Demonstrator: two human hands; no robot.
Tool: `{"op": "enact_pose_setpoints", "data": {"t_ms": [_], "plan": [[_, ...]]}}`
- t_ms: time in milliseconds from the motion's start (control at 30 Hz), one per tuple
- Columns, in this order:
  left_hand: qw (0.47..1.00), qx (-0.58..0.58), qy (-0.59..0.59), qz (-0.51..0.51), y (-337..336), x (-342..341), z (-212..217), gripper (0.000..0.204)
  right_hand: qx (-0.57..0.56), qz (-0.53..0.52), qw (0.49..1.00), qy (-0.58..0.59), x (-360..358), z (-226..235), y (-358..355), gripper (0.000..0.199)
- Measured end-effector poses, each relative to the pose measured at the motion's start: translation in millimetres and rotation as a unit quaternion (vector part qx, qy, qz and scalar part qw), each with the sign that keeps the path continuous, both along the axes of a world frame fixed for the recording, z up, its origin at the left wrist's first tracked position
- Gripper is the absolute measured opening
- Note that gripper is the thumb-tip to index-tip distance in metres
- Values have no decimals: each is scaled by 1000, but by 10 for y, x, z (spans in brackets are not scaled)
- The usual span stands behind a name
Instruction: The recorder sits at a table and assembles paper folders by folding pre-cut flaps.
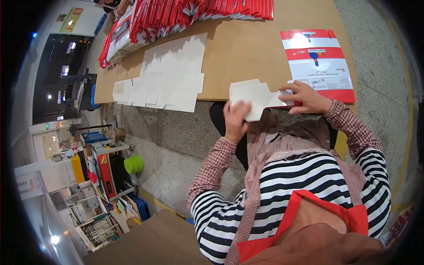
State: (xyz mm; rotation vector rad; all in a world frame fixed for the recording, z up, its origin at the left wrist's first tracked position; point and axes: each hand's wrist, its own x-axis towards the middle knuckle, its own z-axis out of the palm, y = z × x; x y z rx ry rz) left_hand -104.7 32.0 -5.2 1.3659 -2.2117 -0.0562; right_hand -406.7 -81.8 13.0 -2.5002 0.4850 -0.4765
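A small folded white cardboard carton (pixel 251 93) sits at the table's front edge, in front of my body. My left hand (pixel 236 120) is closed on its left side, with the fingertips slightly blurred by motion. To the right, my right hand (pixel 308 98) rests with fingers stretched and apart, the tips touching the carton's pale flap. A flat red-and-white printed carton sheet (pixel 316 66) lies just beyond my right hand. Further left, several flat white carton blanks (pixel 174 66) overlap on the table and hang slightly past its front edge.
Packed rows of red-and-white cartons (pixel 198 11) fill the back of the brown table (pixel 247 48). A person's arm (pixel 123 6) shows at the far left. On the floor to the left stand a green bucket (pixel 134 164), a fan (pixel 92 127) and a cluttered rack (pixel 99 216).
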Motion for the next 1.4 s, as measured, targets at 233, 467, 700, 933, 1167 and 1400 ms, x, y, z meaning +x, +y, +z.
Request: {"op": "enact_pose_setpoints", "data": {"t_ms": [233,467,700,933,1167,1400], "plan": [[621,41,726,293,-216,-636,-341,48,2,4,1000,15,48,-57,-7,50],[981,-39,175,-74,-681,-974,19,66,38,24,992,119,-38,90,30,56],[991,62,6,-115,-859,-992,-33,112,-77,-233,969,29,-537,50,131,69],[991,71,-90,-72,-924,-1102,-158,97,-89,-214,971,54,-516,-37,148,63],[986,85,-142,-33,-963,-1196,-142,76,-109,-334,934,68,-923,-210,150,43],[991,82,-94,39,-948,-1422,-246,60,462,-423,499,-599,-1285,-194,462,47]]}}
